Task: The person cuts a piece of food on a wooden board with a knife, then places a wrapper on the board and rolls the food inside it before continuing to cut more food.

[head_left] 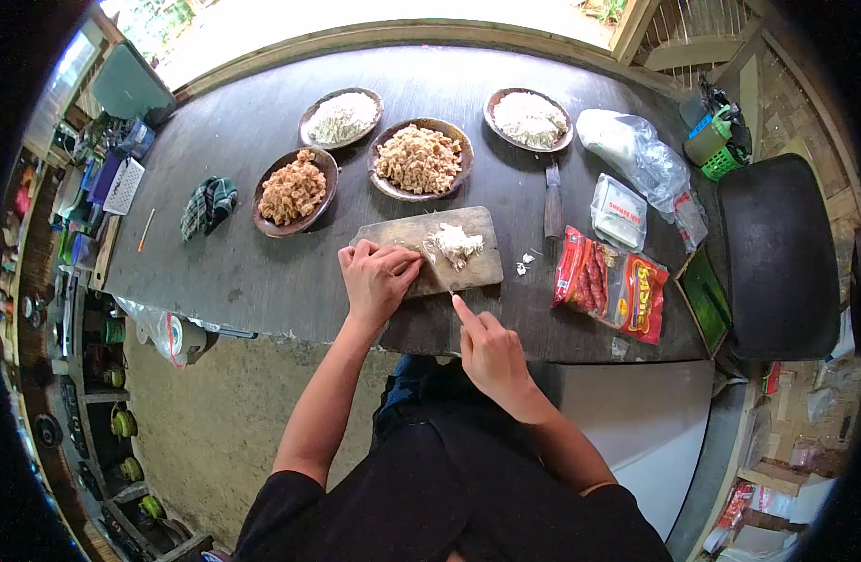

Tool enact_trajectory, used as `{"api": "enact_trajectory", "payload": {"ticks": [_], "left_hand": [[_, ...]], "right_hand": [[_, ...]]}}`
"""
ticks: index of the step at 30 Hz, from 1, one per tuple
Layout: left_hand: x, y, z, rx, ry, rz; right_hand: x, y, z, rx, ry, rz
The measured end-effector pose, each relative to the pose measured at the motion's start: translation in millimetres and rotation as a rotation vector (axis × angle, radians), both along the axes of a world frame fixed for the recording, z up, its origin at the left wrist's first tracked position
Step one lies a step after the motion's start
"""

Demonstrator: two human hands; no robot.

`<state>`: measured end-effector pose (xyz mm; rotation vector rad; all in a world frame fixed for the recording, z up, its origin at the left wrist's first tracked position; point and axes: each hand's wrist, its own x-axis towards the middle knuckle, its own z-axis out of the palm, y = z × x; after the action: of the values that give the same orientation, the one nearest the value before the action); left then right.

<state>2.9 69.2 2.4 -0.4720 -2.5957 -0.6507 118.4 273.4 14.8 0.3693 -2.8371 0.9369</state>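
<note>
A wooden cutting board [385,230] lies near the table's front edge, with a small heap of white chopped pieces [457,244] on its right half. My left hand [382,277] rests on the board's left part, fingers bent and pressed together; what they pinch, if anything, is hidden. My right hand [496,354] grips a knife [440,272], index finger stretched along its back. The thin blade reaches onto the board between my left fingertips and the white heap. The knife's handle is covered by my palm.
Beyond the board stand brown bowls of tan chunks [419,159], reddish-brown chunks [295,190] and white shreds [341,117]. To the right lie a wooden-handled tool [553,201], a red sausage packet [610,286] and plastic bags [627,150]. A checked cloth [208,205] lies left.
</note>
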Motion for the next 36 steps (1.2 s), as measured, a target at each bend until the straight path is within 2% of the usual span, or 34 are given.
{"api": "enact_trajectory", "payload": {"ticks": [36], "left_hand": [[-0.1, -2.4, 0.1, -0.044, 0.018, -0.001]], "right_hand": [[-4.5, -5.3, -0.3, 0.016, -0.009, 0.005]]}}
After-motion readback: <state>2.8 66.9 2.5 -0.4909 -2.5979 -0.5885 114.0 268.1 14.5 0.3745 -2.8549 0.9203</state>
